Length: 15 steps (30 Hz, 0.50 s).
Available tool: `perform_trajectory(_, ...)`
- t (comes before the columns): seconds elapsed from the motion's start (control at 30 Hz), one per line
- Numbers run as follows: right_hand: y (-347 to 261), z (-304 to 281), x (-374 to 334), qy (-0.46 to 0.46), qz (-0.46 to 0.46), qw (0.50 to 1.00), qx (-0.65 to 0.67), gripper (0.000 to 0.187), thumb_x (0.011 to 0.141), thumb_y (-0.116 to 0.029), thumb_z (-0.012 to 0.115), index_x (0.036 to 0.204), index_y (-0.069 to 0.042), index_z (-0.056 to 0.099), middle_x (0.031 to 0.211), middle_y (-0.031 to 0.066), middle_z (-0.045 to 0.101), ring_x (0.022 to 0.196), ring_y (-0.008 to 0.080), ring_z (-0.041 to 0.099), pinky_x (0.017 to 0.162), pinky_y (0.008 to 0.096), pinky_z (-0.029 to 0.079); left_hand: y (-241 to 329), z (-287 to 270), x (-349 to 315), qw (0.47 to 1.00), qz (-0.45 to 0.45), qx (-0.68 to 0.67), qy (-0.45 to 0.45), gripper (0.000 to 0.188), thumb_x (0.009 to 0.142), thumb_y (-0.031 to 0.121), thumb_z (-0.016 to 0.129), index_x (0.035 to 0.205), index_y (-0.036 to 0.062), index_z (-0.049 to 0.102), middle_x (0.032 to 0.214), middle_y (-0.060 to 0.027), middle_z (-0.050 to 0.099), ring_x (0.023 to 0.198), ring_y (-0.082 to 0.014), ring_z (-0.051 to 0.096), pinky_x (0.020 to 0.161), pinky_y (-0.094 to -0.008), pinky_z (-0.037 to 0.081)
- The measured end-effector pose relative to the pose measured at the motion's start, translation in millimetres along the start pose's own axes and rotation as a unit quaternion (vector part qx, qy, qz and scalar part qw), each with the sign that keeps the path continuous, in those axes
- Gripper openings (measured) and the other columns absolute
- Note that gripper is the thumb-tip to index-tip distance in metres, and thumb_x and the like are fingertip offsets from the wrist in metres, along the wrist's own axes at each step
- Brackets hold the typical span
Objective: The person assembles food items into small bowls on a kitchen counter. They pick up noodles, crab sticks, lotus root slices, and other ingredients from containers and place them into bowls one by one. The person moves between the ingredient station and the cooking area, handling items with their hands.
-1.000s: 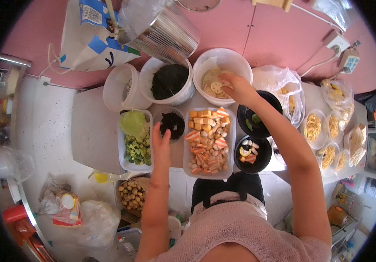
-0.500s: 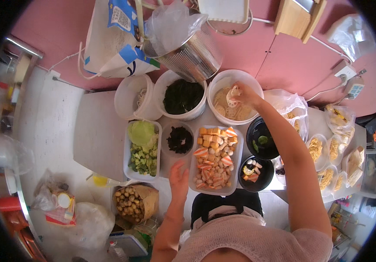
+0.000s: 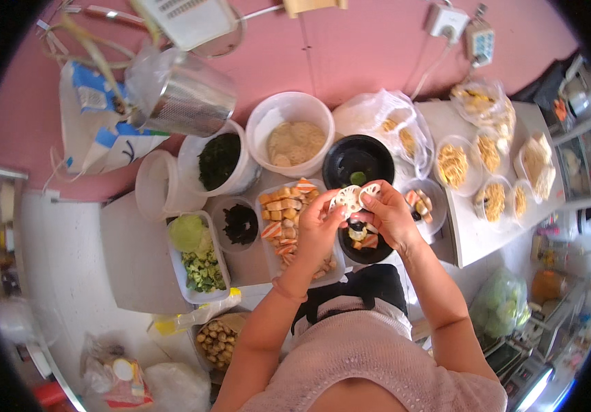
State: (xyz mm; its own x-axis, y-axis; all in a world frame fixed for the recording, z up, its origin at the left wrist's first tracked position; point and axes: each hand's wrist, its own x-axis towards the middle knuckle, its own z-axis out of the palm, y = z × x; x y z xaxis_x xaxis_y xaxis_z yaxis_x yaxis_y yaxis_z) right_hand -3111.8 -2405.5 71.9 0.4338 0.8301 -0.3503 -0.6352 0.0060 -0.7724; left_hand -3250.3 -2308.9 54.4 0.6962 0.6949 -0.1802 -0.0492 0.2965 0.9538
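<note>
My left hand (image 3: pixel 319 223) and my right hand (image 3: pixel 393 218) are close together, pinching white lotus root slices (image 3: pixel 346 198) between their fingers. Below them is a black bowl (image 3: pixel 351 257) holding fish balls, striped orange-and-white pieces and other food, partly hidden by my hands. Just beyond my hands stands a second black bowl (image 3: pixel 340 159) with a bit of green leaf in it. More lotus root slices lie in a round white tub (image 3: pixel 257 118) at the back. Left of my hands sits a tray (image 3: pixel 338 272) of orange cubes, balls and striped pieces, partly behind my left forearm.
To the left stand a tray of broccoli and lettuce (image 3: pixel 206 264), a bowl of black fungus (image 3: pixel 240 224) and a tub of dark seaweed (image 3: pixel 219 162). Clear containers of noodles (image 3: pixel 452 165) are at the right. A perforated metal strainer (image 3: pixel 196 96) hangs over the tubs.
My right hand has come back from the tub with lotus root slices. My left hand has risen to meet it over the black bowls. The view has shifted to the right.
</note>
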Motion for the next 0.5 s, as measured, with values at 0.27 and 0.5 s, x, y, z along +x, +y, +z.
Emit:
perform_trajectory(0.27, 22, -46, -41, 0.089, 0.018, 0.996, 0.007, 0.02, 0.091, -0.004, 0.064, 0.109, 0.001, 0.057, 0.096, 0.0093, 0.065, 0.079, 0.0156, 0.067, 0.067, 0.0258, 0.061, -33, 17, -10, 0.987, -0.099, 0.01, -0.129, 0.012, 0.097, 0.012, 0.058, 0.104, 0.0022, 0.057, 0.093, -0.0022, 0.064, 0.079, -0.0079, 0.063, 0.061, -0.0238, 0.057)
perform_trajectory(0.5, 38, -62, -53, 0.13, 0.031, 0.99, -0.034, 0.022, 0.089, -0.001, 0.065, 0.109, 0.001, 0.056, 0.099, 0.0116, 0.064, 0.083, 0.0183, 0.067, 0.07, 0.0271, 0.061, -37, 20, -15, 0.976, -0.17, 0.032, -0.128, 0.01, 0.096, 0.014, 0.06, 0.099, 0.0044, 0.059, 0.094, -0.0031, 0.065, 0.077, -0.0076, 0.062, 0.062, -0.0224, 0.055)
